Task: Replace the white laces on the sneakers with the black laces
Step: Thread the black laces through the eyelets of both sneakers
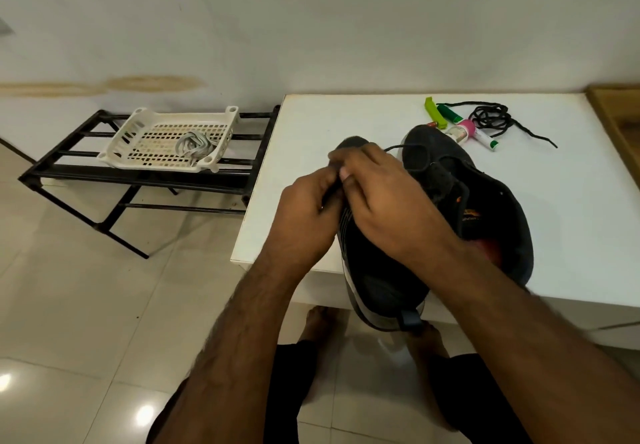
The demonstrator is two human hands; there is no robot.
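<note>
Two dark sneakers lie on the white table [571, 201]. The near sneaker [377, 270] hangs over the table's front edge, and the far sneaker [485, 194] lies to its right with a black lace threaded loosely. My left hand [304, 208] and my right hand [377, 194] meet over the near sneaker's front and pinch a black lace [332, 192] between their fingertips. A second, loose black lace [491, 118] is bunched at the table's far side. The white laces [194, 144] lie in a white basket [138, 135] to the left.
The basket sits on a black metal rack [104, 173] left of the table. Green clips, small tubes and a pink-capped bottle [464, 130] lie beside the loose lace. A wooden surface edge [616, 125] borders the table at right. My bare feet stand on the tiled floor below.
</note>
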